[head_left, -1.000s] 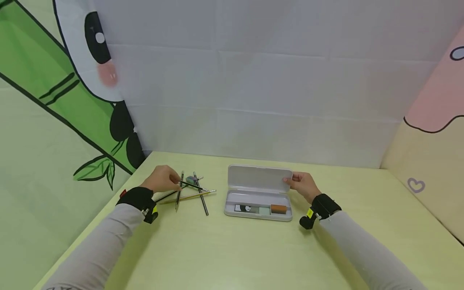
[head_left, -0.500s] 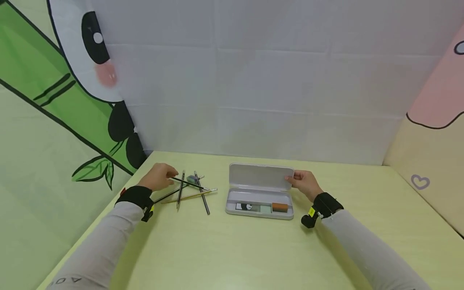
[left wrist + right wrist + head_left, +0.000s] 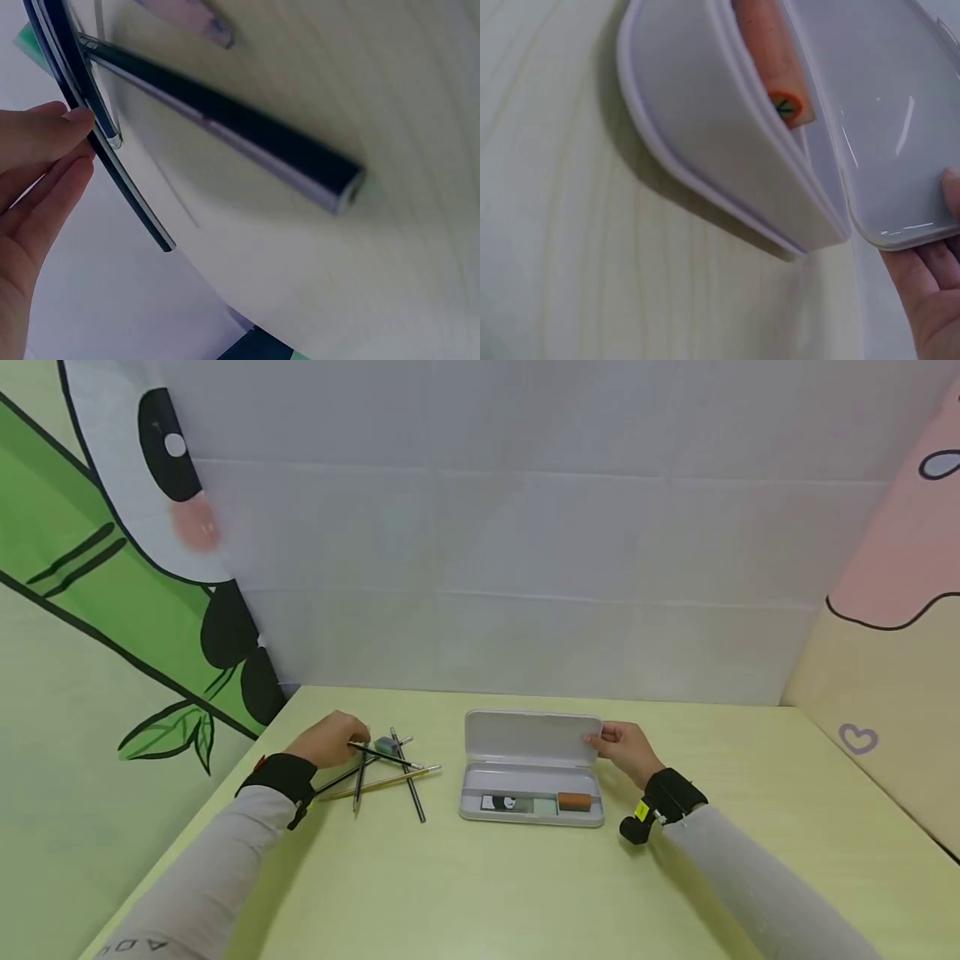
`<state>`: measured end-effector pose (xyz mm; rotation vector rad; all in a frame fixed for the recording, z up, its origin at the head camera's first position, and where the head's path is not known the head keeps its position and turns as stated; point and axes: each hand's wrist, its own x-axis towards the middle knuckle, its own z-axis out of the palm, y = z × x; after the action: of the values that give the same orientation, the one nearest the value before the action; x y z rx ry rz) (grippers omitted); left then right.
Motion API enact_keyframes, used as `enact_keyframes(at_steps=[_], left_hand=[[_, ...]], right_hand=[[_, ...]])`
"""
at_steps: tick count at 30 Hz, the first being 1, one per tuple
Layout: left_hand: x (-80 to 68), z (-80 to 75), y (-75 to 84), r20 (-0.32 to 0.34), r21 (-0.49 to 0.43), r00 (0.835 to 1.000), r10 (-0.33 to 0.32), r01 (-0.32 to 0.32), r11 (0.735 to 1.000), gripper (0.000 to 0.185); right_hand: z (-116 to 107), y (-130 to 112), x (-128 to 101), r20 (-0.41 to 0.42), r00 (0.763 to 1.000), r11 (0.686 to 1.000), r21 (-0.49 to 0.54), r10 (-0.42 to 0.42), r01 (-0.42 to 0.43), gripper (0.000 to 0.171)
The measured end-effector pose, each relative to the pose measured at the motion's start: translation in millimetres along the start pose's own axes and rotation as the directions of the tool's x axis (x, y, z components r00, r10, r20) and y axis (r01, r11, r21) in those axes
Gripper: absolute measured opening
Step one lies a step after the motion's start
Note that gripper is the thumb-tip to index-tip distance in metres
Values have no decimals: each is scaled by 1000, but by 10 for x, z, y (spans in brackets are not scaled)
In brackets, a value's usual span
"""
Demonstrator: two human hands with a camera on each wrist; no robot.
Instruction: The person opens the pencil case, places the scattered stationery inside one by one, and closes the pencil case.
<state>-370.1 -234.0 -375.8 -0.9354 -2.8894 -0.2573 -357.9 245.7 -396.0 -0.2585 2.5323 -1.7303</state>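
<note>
Since a second ago, the left hand (image 3: 330,739) has lifted one black pencil (image 3: 381,756) it pinches off the pile of about five pencils (image 3: 390,768). The right hand (image 3: 622,747) keeps gripping the lid of the single open pencil case (image 3: 532,777) mid-surface (image 3: 480,893).

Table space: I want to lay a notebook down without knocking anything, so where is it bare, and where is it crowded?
The table is bare along the near edge, between the two sleeves, and right of the right hand toward the heart wall. Crowded: the crossed pencils by the left hand, and the open pencil case. The gap between pencils and case is narrow.
</note>
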Motion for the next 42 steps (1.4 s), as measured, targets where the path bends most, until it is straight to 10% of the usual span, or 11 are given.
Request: enact_keyframes(at_steps=[22, 42], left_hand=[[-165, -113, 67, -14, 86, 1000, -14, 15, 996, 22], [55, -394, 297, -94, 48, 993, 64, -60, 997, 21]], right_hand=[[43, -20, 25, 24, 999, 1000, 6, -23, 22, 43], [90, -74, 62, 0, 999, 999, -40, -32, 32, 37]])
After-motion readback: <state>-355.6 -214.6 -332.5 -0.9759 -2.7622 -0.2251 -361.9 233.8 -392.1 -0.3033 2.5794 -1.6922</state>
